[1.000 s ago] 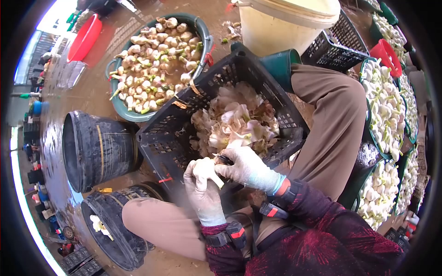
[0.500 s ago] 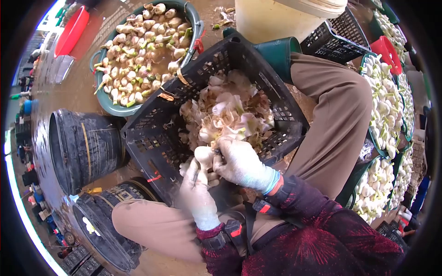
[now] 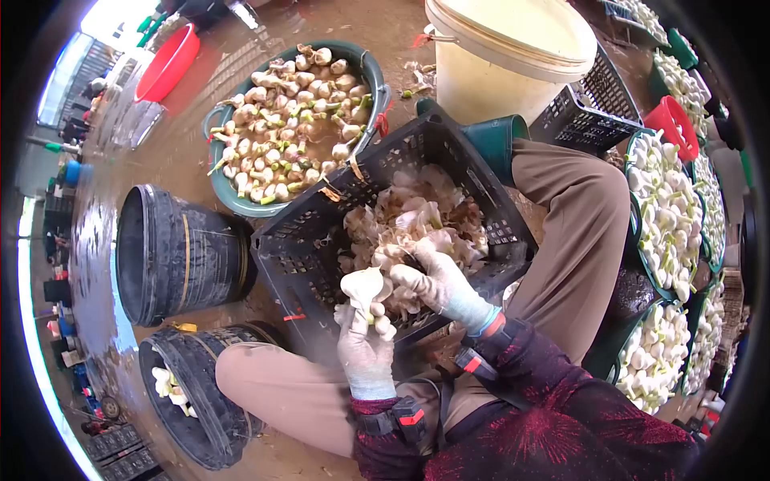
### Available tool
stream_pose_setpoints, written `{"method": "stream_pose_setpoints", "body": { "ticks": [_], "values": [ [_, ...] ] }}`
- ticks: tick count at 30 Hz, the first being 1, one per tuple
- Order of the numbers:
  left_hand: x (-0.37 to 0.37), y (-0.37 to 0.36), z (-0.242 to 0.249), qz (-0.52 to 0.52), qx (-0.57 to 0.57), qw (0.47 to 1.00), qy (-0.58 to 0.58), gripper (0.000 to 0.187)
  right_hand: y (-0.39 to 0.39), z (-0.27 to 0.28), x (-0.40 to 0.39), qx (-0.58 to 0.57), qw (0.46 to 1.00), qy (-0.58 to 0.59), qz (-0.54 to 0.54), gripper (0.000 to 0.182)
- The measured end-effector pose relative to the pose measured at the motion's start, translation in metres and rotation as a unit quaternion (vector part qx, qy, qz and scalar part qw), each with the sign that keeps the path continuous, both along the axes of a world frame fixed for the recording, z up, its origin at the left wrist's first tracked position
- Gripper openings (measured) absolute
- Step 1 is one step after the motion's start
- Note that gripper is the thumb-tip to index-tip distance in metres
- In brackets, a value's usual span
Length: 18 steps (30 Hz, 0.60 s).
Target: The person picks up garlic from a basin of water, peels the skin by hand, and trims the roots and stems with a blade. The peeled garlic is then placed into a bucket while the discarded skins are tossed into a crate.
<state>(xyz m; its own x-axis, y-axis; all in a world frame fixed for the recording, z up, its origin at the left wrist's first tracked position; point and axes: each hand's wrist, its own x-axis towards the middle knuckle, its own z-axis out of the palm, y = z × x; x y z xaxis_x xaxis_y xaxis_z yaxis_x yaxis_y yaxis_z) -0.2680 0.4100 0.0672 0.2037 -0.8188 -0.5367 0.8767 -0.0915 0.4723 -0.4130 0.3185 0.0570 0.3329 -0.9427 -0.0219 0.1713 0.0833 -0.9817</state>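
Observation:
My left hand [image 3: 366, 353], in a pale work glove, grips a peeled white garlic bulb [image 3: 362, 285] by its stem, with the round end up. Just to the right of the bulb is my right hand [image 3: 443, 282], gloved too, its thumb and forefinger apart and no longer touching the bulb. Both hands are over the near side of a black plastic crate [image 3: 297, 268]. Papery garlic skins [image 3: 409, 210] lie heaped inside that crate, partly hidden by my right hand.
A green tub [image 3: 218, 172] of unpeeled garlic in brownish water stands beyond the crate. Two dark buckets [image 3: 204, 260] lie at left, one with white bulbs inside. A cream bucket [image 3: 481, 88] stands behind my knee. Green basins of white garlic [image 3: 664, 208] line the right.
My right hand has come off the bulb and moved right, its fingers opening. My left hand keeps the bulb, now more fully in sight. The whole view has shifted a little.

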Motion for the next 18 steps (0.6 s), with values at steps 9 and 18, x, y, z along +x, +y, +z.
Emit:
{"method": "stream_pose_setpoints", "body": {
  "ticks": [9,18],
  "values": [
    [-0.005,-0.002,0.001,-0.059,-0.057,0.990,0.111,0.018,-0.016,0.000,0.002,0.086,0.986,0.136,-0.028,0.027],
    [-0.012,-0.004,0.001,-0.030,0.065,0.996,-0.059,0.021,0.007,0.014,0.010,-0.163,0.939,0.295,-0.064,0.014]
  ]
}}
